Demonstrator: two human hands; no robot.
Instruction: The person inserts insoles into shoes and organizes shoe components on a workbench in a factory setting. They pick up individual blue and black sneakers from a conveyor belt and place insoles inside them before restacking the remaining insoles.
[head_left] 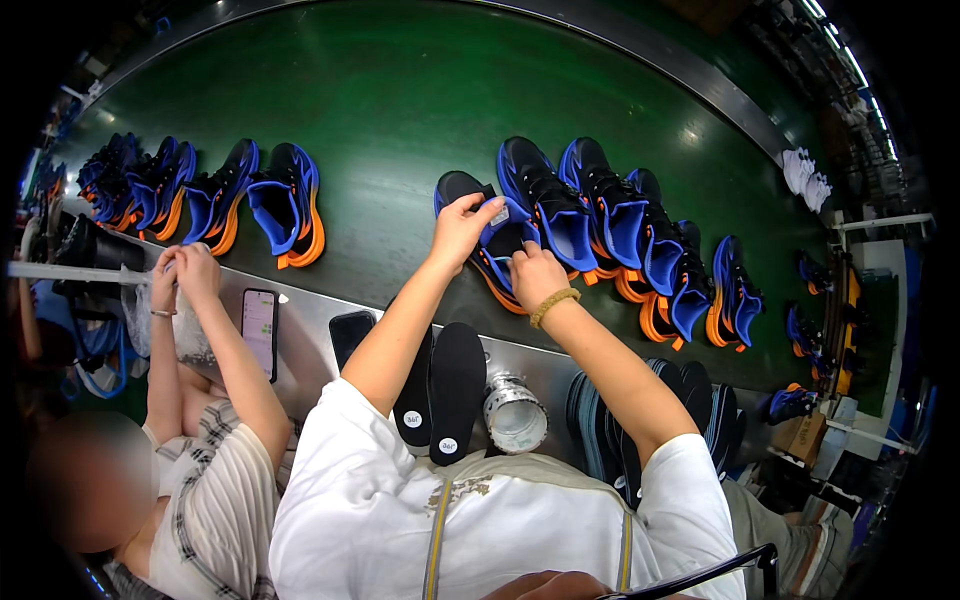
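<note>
A black and blue sneaker with an orange sole [457, 187] lies on the green conveyor belt, toe pointing away from me. My left hand [463, 232] is closed on its tongue, thumb and fingers pinching it near a small pale label. At the heel end, my right hand [538, 274], with a yellowish band on the wrist, has its fingers bent into the shoe's opening. Whether those fingertips grip anything inside is hidden. Two black insoles [459, 384] with round white stickers lie side by side between my forearms, next to an open metal can [516, 413].
Several matching sneakers [601, 192] stand right of mine, others [290, 200] to the left. Stacked insoles [592, 415] sit under my right forearm. Two phones [260, 335] rest on the metal edge. At left, a co-worker's raised hands [186, 272] meet near a clear plastic bag.
</note>
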